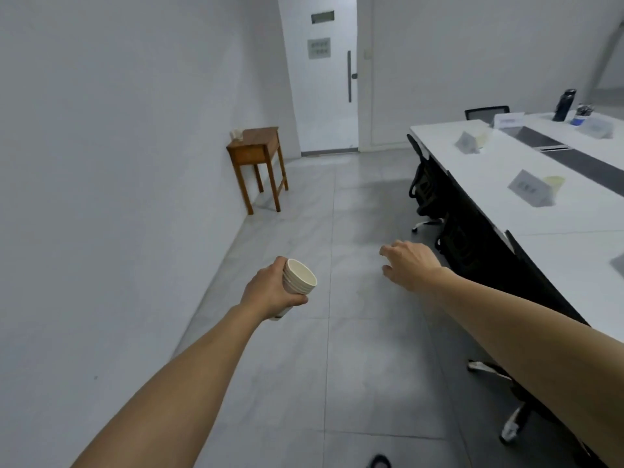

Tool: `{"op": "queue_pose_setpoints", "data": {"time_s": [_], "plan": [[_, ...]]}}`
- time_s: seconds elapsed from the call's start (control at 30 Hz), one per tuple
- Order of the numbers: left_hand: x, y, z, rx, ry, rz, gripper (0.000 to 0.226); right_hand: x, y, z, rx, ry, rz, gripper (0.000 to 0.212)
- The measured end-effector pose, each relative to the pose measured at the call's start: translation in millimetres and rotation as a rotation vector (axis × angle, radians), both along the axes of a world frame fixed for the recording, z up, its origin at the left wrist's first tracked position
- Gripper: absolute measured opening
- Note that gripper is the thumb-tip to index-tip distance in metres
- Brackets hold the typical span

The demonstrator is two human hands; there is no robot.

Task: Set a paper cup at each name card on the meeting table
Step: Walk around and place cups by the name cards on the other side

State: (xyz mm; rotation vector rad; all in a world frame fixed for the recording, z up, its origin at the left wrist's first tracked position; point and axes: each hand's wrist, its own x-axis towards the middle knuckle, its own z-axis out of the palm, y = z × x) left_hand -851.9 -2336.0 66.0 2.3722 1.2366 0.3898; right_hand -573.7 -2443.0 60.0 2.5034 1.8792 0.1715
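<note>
Out in front of you, over the bare floor, your left hand is wrapped around a nested stack of paper cups, mouth tipped toward your right hand. That right hand hangs empty, fingers loosely curled and spread, just beside the stack but not touching it.

Beyond your right hand and off to its right runs the table, with black chairs tucked along its near edge. Two name cards on that near side already look served: the nearer name card has a pale cup standing just behind it, and the farther name card has another cup touching or nearly touching its far side. Both are blurred, so you cannot read more than that.

More cards remain. A card at the head shows no cup that I can make out, and neither does a card on the far side, which sits near a dark bottle and a pen holder. A grey corner at the frame edge, right of your right hand, may be another card; I cannot tell.

My judgement: you are partway through, with at least two places set, several cups in hand, and the head and far side left to do.
</note>
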Motion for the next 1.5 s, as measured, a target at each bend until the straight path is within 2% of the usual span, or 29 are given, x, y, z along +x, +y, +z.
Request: {"op": "queue_pose_setpoints", "data": {"time_s": [0.4, 0.7, 0.97, 1.13, 1.37, 1.5], "plan": [[173, 286, 4, -0.024, -0.029, -0.026, 0.075, 171, 286, 12, -0.031, 0.000, -0.017, 0.034], [281, 511, -26, -0.038, -0.033, -0.081, 0.078, 272, 505, -15, -0.057, -0.011, -0.049, 0.035], [377, 722, 4, -0.009, 0.010, -0.142, 0.080, 350, 685, 5, -0.017, 0.040, -0.122, 0.035], [440, 809, 6, -0.012, 0.006, -0.198, 0.079, 408, 765, 12, -0.031, 0.058, -0.174, 0.037], [559, 971, -22, -0.029, 0.012, -0.230, 0.081, 527, 933, -10, -0.046, 0.064, -0.185, 0.038], [623, 1064, -15, -0.055, -0.003, -0.196, 0.082, 596, 1033, 1, -0.047, 0.066, -0.185, 0.038]]}}
